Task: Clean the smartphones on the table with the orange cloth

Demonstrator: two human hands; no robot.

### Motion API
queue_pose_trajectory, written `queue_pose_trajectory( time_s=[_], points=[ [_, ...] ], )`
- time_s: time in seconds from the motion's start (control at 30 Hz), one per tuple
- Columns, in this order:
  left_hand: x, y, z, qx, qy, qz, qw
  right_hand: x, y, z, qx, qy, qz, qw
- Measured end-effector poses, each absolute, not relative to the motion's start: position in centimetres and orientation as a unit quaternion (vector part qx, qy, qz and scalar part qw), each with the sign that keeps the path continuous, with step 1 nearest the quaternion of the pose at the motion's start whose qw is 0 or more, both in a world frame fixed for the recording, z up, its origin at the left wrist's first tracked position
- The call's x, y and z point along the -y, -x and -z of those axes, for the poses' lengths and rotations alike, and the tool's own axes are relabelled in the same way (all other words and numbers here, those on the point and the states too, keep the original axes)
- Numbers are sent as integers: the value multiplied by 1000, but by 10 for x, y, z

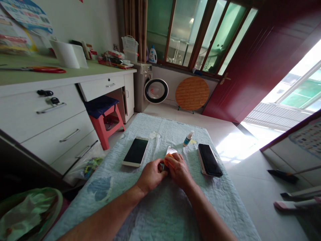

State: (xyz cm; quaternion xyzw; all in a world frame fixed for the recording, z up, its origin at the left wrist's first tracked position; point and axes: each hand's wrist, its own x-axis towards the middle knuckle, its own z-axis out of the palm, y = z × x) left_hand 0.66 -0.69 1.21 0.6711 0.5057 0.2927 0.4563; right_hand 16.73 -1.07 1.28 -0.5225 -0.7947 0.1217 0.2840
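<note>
Over the middle of the cloth-covered table, my left hand (152, 174) is closed around the near end of a slim, shiny silver phone (171, 149). My right hand (180, 171) presses a bunched orange cloth (169, 160) onto the same phone; hands and cloth hide most of it. To the left lies a gold-and-white smartphone (136, 151), its dark screen up. A black smartphone (210, 160) rests to the right on top of another flat, pale-edged item. Beyond my right hand stands a small spray bottle (188, 138) with a white cap and blue label.
A pale blue quilted cloth (160, 127) covers the table. White drawers (50, 117) and a red stool (106, 124) are at the left, above a bin (59, 204). Behind are an open washing machine (142, 87), a round wooden tabletop (192, 93) and a red door (240, 67).
</note>
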Motion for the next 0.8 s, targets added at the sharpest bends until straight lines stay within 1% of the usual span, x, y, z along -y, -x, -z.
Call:
queue_pose_trajectory(
  time_s=[0.13,0.33,0.6,0.8],
  points=[
    [6,-7,-12,-506,-663,-295,466,-2,-168,-11,772,561,-97,281],
    [4,-8,-6,-514,-651,-307,467,-8,-179,-6,730,632,-58,253],
    [5,-7,-8,-521,-641,-332,455,3,-188,-3,707,668,-36,230],
    [3,-6,-3,-496,-624,-386,464,7,-191,0,712,657,-43,243]
  ],
)
